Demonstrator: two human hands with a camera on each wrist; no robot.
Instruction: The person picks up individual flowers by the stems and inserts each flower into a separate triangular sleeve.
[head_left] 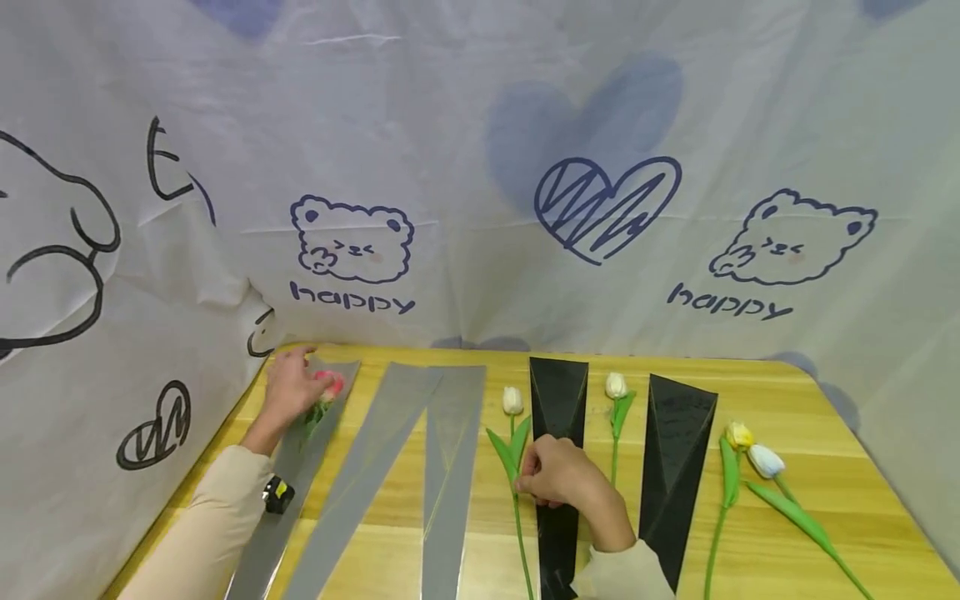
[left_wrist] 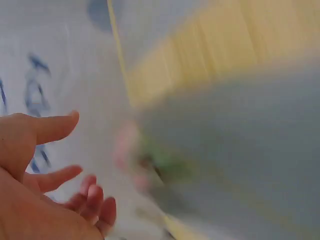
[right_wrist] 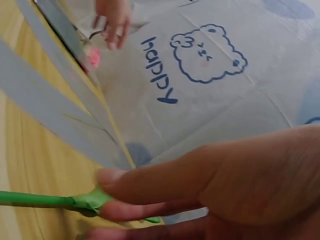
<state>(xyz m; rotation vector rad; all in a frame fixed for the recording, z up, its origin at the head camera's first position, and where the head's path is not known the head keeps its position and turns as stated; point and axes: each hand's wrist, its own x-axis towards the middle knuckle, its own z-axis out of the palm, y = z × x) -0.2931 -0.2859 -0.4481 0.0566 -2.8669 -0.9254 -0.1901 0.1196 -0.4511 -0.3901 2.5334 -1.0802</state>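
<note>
My left hand (head_left: 294, 385) is at the back left, its fingers spread beside the pink flower (head_left: 330, 382) and holding nothing. That flower, with green leaves, lies at the top of a grey wrapping sleeve (head_left: 298, 467); the left wrist view blurs it. Near the middle, my right hand (head_left: 562, 475) pinches a white tulip (head_left: 512, 401) at its green stem, between thumb and fingers. In the right wrist view, the fingers partly hide the stem and leaf (right_wrist: 90, 201). The tulip lies along the table, left of a black sleeve (head_left: 558, 383).
Two more grey sleeves (head_left: 456, 433) lie left of centre. A second white tulip (head_left: 616, 385) and another black sleeve (head_left: 678, 450) lie right of my hand. Yellow (head_left: 738, 436) and white (head_left: 766, 461) tulips lie farther right. A printed cloth (head_left: 465, 167) hangs behind the wooden table (head_left: 390, 542).
</note>
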